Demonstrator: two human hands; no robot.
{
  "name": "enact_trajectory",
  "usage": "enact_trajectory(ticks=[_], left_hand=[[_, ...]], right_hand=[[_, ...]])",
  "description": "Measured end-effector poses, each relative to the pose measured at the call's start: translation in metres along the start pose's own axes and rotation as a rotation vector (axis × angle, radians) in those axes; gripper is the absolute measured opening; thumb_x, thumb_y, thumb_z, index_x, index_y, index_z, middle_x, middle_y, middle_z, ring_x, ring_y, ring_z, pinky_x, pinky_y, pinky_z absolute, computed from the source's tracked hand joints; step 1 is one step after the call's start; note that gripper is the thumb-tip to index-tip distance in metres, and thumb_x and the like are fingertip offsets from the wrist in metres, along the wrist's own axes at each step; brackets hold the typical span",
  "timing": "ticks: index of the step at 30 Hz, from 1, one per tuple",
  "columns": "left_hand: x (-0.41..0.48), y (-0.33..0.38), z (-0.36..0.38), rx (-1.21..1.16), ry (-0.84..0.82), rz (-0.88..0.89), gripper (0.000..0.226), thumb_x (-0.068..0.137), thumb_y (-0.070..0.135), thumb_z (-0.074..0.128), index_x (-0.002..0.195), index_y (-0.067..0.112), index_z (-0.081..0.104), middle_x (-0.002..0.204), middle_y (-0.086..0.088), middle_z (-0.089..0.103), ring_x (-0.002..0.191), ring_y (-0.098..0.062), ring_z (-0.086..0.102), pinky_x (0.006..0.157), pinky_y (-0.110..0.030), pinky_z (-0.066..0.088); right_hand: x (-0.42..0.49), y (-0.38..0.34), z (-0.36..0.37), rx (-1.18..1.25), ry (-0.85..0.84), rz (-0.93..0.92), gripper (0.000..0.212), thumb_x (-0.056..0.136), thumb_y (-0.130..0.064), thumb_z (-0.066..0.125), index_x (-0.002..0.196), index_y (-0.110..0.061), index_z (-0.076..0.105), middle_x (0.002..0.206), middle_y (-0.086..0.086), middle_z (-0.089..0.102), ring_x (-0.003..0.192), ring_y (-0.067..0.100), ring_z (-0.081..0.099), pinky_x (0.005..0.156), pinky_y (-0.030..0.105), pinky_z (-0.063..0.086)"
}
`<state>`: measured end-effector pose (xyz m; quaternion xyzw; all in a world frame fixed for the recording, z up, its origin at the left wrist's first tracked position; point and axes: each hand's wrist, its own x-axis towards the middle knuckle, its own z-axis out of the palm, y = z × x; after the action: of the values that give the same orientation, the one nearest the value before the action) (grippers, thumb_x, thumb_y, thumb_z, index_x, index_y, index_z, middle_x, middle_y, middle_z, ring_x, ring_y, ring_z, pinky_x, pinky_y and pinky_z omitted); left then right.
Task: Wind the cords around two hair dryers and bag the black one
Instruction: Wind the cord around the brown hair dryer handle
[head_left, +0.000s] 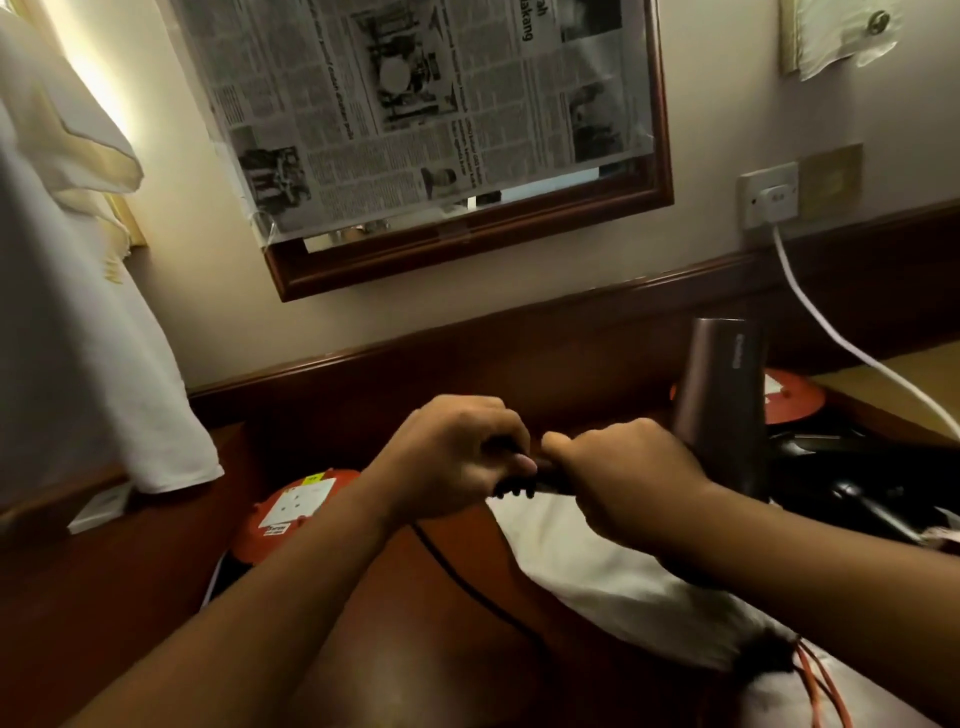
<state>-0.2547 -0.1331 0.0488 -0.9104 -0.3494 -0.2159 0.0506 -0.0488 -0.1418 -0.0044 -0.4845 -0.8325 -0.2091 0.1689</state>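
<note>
The white cloth bag (597, 577) lies flat on the desk (395, 665), its inside hidden; the bronze hair dryer (722, 400) stands upright beyond it. Your left hand (452, 457) and right hand (623, 473) both grip a dark handle (524, 487) over the bag, with the black cord (467, 582) trailing down.
</note>
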Motion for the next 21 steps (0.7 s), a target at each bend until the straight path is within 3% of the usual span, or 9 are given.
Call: enact_trajectory(ticks=[3, 7, 13, 16, 18, 19, 21], left_hand=[[0.002, -0.015, -0.01, -0.389, -0.071, -0.108, 0.006, 0.085, 0.009, 0.08, 0.091, 0.009, 0.08, 0.09, -0.004, 0.07, 0.071, -0.014, 0.071, 0.061, -0.024, 0.057], [0.003, -0.023, -0.007, -0.65, -0.144, -0.168, 0.008, 0.088, 0.006, 0.075, 0.094, 0.003, 0.079, 0.095, -0.011, 0.073, 0.085, -0.021, 0.071, 0.079, -0.032, 0.058], [0.001, -0.029, 0.008, -1.012, -0.119, -0.28, 0.009, 0.087, 0.009, 0.072, 0.092, 0.004, 0.078, 0.089, -0.014, 0.073, 0.085, -0.023, 0.07, 0.078, -0.032, 0.056], [-0.005, -0.011, 0.019, -1.038, -0.048, -0.338, 0.017, 0.095, 0.008, 0.062, 0.087, 0.008, 0.077, 0.08, -0.002, 0.074, 0.073, -0.011, 0.07, 0.068, -0.02, 0.055], [-0.01, 0.004, 0.031, -0.94, -0.056, -0.439, 0.047, 0.1, -0.007, 0.046, 0.071, 0.017, 0.074, 0.06, 0.009, 0.069, 0.056, 0.003, 0.061, 0.058, -0.01, 0.048], [-0.015, 0.011, 0.037, -0.931, -0.078, -0.509, 0.051, 0.102, -0.007, 0.041, 0.069, 0.018, 0.071, 0.055, 0.01, 0.065, 0.052, 0.004, 0.059, 0.058, -0.01, 0.049], [-0.017, 0.017, 0.051, -0.913, -0.098, -0.566, 0.029, 0.107, 0.015, 0.043, 0.093, 0.016, 0.068, 0.069, 0.005, 0.068, 0.066, -0.007, 0.067, 0.08, -0.03, 0.06]], right_hand=[[-0.004, 0.001, -0.005, -0.02, 0.031, -0.084, 0.026, 0.09, -0.025, 0.055, 0.114, -0.031, 0.046, 0.08, -0.004, 0.063, 0.062, 0.023, 0.059, 0.048, 0.031, 0.037], [-0.012, 0.009, -0.012, -0.054, 0.113, -0.161, 0.023, 0.082, -0.029, 0.063, 0.102, -0.031, 0.05, 0.067, -0.005, 0.059, 0.048, 0.02, 0.054, 0.041, 0.028, 0.034], [-0.016, 0.013, -0.021, -0.035, 0.148, -0.236, 0.023, 0.08, -0.029, 0.064, 0.099, -0.03, 0.051, 0.064, -0.005, 0.057, 0.044, 0.019, 0.052, 0.039, 0.03, 0.043], [-0.017, 0.018, -0.033, -0.031, 0.155, -0.199, 0.026, 0.081, -0.035, 0.062, 0.102, -0.031, 0.048, 0.069, -0.006, 0.059, 0.049, 0.019, 0.056, 0.041, 0.027, 0.037], [-0.017, 0.016, -0.038, -0.024, 0.136, -0.152, 0.029, 0.082, -0.038, 0.06, 0.106, -0.033, 0.044, 0.076, -0.007, 0.061, 0.057, 0.019, 0.06, 0.046, 0.028, 0.036], [-0.017, 0.014, -0.04, -0.015, 0.125, -0.127, 0.03, 0.084, -0.039, 0.059, 0.109, -0.033, 0.042, 0.08, -0.007, 0.062, 0.061, 0.02, 0.061, 0.048, 0.03, 0.037], [-0.015, 0.012, -0.04, 0.032, 0.127, -0.064, 0.032, 0.088, -0.041, 0.058, 0.113, -0.033, 0.04, 0.083, -0.007, 0.062, 0.064, 0.018, 0.061, 0.051, 0.03, 0.041]])
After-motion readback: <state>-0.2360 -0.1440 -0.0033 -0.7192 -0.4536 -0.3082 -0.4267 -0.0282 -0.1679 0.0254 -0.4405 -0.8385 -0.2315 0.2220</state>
